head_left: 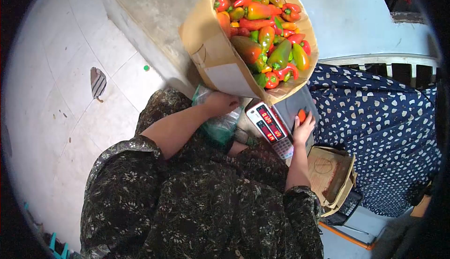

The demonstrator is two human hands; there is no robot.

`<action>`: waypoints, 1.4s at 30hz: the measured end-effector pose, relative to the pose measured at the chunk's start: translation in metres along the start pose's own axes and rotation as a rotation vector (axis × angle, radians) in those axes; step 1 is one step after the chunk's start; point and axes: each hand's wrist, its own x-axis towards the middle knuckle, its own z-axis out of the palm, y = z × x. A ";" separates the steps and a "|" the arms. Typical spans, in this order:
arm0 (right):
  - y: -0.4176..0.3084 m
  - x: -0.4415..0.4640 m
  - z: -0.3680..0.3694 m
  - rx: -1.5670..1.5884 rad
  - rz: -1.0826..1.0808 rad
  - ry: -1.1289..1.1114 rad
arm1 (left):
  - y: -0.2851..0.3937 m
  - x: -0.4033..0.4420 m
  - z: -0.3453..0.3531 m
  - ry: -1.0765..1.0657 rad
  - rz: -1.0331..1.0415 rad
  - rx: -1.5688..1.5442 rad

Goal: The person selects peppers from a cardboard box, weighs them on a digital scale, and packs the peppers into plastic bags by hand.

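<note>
A red-orange pepper (pixel 302 114) is at the fingertips of my right hand (pixel 303 130), just over the grey pan (pixel 293 104) of a digital scale (pixel 271 127). The scale's display glows with red digits. My left hand (pixel 222 104) is closed on a clear, greenish plastic bag (pixel 220 130) lying over my lap, its fingers curled and partly hidden. Right beyond both hands stands a large brown paper bag (pixel 199 36), tilted toward me and filled with red, green and orange peppers (pixel 267 34).
An opened brown paper bag (pixel 330 174) lies by my right forearm. Dark blue patterned cloth (pixel 375 132) hangs at the right. A concrete ledge (pixel 150 11) runs at the back left, above a tiled floor (pixel 61 95) with a striped cloth (pixel 98 83) on it.
</note>
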 end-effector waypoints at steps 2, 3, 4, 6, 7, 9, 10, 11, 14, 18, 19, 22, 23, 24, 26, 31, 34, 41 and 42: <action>0.001 0.004 0.003 -0.006 0.022 -0.004 | -0.002 0.000 0.001 -0.011 0.009 0.000; -0.001 0.006 0.004 -0.030 0.067 -0.029 | -0.001 0.000 -0.001 -0.024 0.008 0.000; -0.003 0.008 0.003 -0.053 0.112 -0.054 | 0.000 0.000 -0.004 -0.038 0.008 -0.001; -0.007 0.012 0.000 -0.083 0.175 -0.103 | 0.004 0.000 -0.011 -0.011 0.028 0.008; -0.008 0.014 -0.002 -0.089 0.193 -0.128 | 0.005 -0.001 -0.013 0.003 0.037 0.011; -0.009 0.017 -0.005 -0.074 0.224 -0.161 | 0.004 0.001 -0.012 -0.073 0.004 -0.026; -0.008 0.018 -0.007 -0.053 0.238 -0.170 | 0.003 0.001 -0.012 -0.111 -0.014 -0.046; -0.007 0.018 -0.008 -0.034 0.253 -0.179 | 0.003 0.001 -0.012 -0.123 -0.024 -0.051; -0.003 0.011 -0.010 -0.005 0.243 -0.177 | 0.002 0.001 -0.010 -0.111 -0.029 -0.057; 0.003 0.002 0.000 0.000 0.178 -0.094 | 0.001 0.000 -0.008 -0.076 -0.021 -0.004; 0.003 0.002 0.001 -0.007 0.162 -0.080 | 0.003 0.000 -0.012 -0.095 -0.032 0.019; -0.008 0.006 -0.009 0.005 0.116 0.000 | 0.005 0.002 -0.018 -0.105 0.017 0.024; -0.007 0.013 -0.009 0.033 0.089 0.061 | 0.003 0.002 -0.016 -0.081 0.010 0.032; -0.011 0.022 -0.014 0.062 0.061 0.121 | 0.002 0.001 -0.011 -0.056 0.002 0.040; -0.024 0.053 -0.030 0.156 -0.079 0.292 | 0.000 0.000 -0.005 -0.007 0.004 0.050; -0.147 0.134 -0.106 0.502 -0.246 0.433 | -0.006 0.003 0.011 -0.031 -0.012 0.010; -0.220 0.172 -0.126 0.508 -0.557 0.396 | -0.002 0.001 0.008 0.131 0.040 -0.037; -0.345 0.216 -0.061 0.388 -1.011 0.087 | 0.007 0.000 -0.007 -0.105 -0.085 0.008; -0.357 0.217 -0.056 0.317 -1.004 -0.025 | 0.004 -0.002 0.000 -0.073 -0.072 -0.002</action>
